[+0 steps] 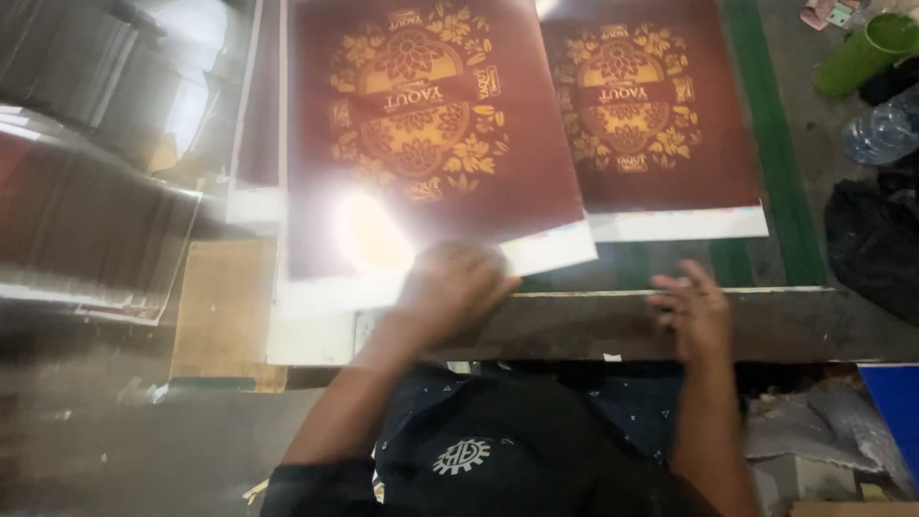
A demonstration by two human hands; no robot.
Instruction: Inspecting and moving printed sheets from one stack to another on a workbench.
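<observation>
Left hand (455,287) pressed flat on nearer of two maroon printed sheets (431,134), right hand (694,311) spread empty on table edge (593,325)

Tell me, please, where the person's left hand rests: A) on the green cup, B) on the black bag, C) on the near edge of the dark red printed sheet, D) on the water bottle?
C: the left hand lies on the near white margin of the red sheet, while the right hand rests apart on the table edge.

Glossy maroon printed sheet (431,134) with gold floral emblem, seemingly flat on table
</observation>
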